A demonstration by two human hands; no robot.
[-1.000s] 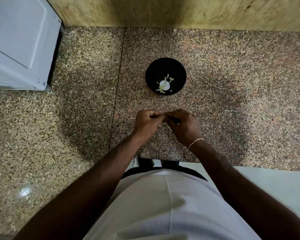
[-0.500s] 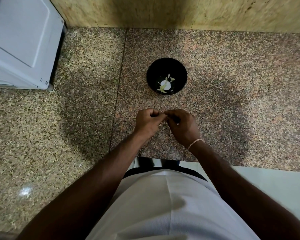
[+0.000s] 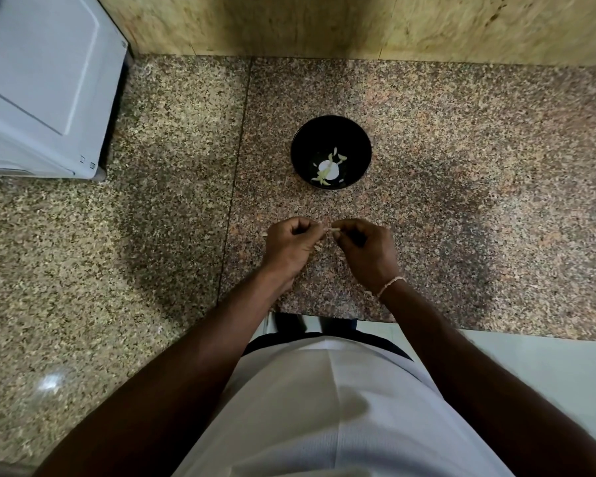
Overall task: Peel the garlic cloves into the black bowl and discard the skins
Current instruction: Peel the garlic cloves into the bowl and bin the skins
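Risks first, biggest down. Granite counter (image 3: 461, 235) is busy-speckled, so any skin or clove dropped on it likely gets lost vs the pattern. A pale scrap already lies on it at approx 6 o'clock of the left hand's knuckles (image 3: 317, 248). Black bowl (image 3: 331, 152) sits at 12 o'clock from the hands, well apart from them and not under them; whatever slips now lands on stone, not in the bowl. A hard tug could also flick the piece away, since the grip looks like fingertips only.

Left hand (image 3: 291, 244) and right hand (image 3: 367, 251) are both curled, close together w/ fingertips nearly meeting, each pinching at a tiny pale sliver between them. I take it for the garlic clove (image 3: 334, 229) or its skin; too small to say which, or how much skin is left.

Bowl contents: one round white piece at centre, several thin pale yellow-green slivers around it, at approx 1 and 7 o'clock of that piece. Can't tell peeled cloves from skins there. If skins are in w/ the cloves, they need sorting out later.

White appliance (image 3: 42, 87) at 10 o'clock, far from the work.
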